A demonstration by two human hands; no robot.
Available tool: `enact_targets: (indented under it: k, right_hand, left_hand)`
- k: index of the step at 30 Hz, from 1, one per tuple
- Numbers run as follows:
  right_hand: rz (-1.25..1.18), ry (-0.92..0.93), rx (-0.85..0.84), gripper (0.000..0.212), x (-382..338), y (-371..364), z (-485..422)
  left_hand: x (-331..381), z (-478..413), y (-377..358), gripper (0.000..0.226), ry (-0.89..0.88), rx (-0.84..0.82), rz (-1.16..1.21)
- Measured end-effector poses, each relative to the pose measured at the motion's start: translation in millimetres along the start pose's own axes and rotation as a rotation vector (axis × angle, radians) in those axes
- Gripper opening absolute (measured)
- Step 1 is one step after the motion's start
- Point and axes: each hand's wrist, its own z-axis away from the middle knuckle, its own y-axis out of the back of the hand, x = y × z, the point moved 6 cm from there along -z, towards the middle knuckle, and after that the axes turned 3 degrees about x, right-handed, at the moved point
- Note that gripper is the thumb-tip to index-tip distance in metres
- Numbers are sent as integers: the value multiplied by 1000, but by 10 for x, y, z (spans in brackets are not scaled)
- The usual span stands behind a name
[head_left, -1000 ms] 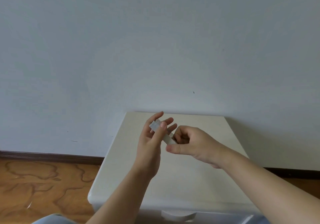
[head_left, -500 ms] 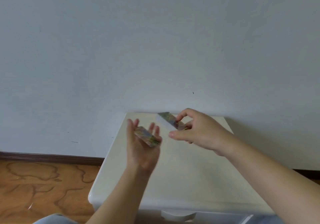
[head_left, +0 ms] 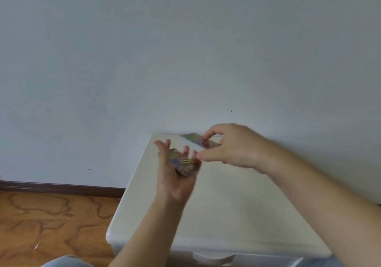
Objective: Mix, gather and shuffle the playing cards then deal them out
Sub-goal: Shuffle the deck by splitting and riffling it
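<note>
Above the white table I hold the deck in two packets. My left hand is palm up and cradles one packet of playing cards with a colourful patterned back, its fingers curled at the packet's edges. My right hand is higher and to the right, pinching the second packet between thumb and fingers near the table's back edge. The two packets are apart. Both are blurred by motion.
The table stands against a plain pale wall, with a drawer handle at its front edge. A wooden floor and dark skirting board lie to the left.
A second ago both hands held one deck together edge-on. The deck has been split, and my right hand has lifted its packet up and to the right of the left hand's packet.
</note>
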Motion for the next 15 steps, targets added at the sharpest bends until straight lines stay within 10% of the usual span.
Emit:
enact_targets:
  k: [9,15]
  right_hand:
    - [-19,-72,-185,44,114,7,67]
    - [42,32,9,40,-163,-287,-22]
  left_hand:
    - [215,-75,259,27,-55,245,181]
    - [-157,40,14,32,35,-95,-118]
